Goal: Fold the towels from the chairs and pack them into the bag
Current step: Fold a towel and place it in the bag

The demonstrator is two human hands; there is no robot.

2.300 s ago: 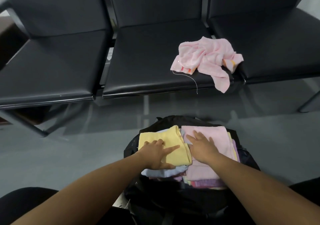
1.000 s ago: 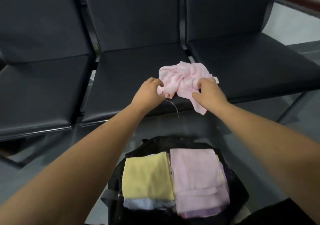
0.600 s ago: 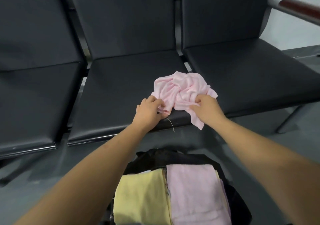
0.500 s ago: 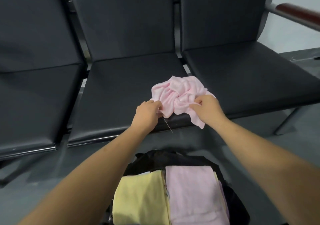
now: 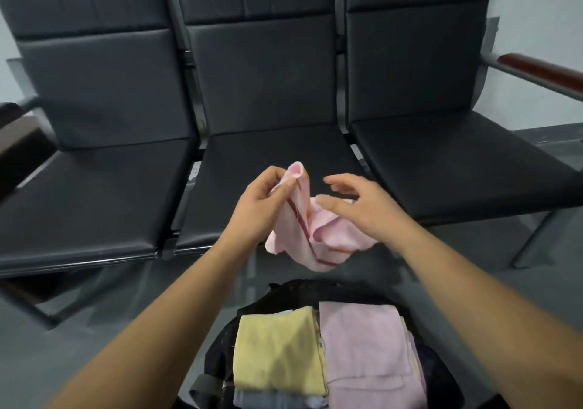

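A crumpled pink towel [image 5: 318,235] with a red-and-orange striped border hangs in the air in front of the middle chair seat [image 5: 271,162]. My left hand [image 5: 258,207] pinches its upper edge between thumb and fingers. My right hand [image 5: 362,203] hovers over the towel's right part with its fingers spread and relaxed, holding nothing. Below, an open black bag [image 5: 284,292] on the floor holds folded towels: a yellow one [image 5: 277,352] on the left stack and a pink one [image 5: 366,355] on the right stack.
Three joined black chairs fill the background; the left seat [image 5: 88,200] and right seat [image 5: 457,162] are bare. A dark red armrest [image 5: 542,71] juts out at the right, another armrest [image 5: 19,143] at the left. Grey floor [image 5: 94,330] surrounds the bag.
The pink towel has been lifted off the middle seat toward the bag. My left hand still holds it, while my right hand has let go and opened.
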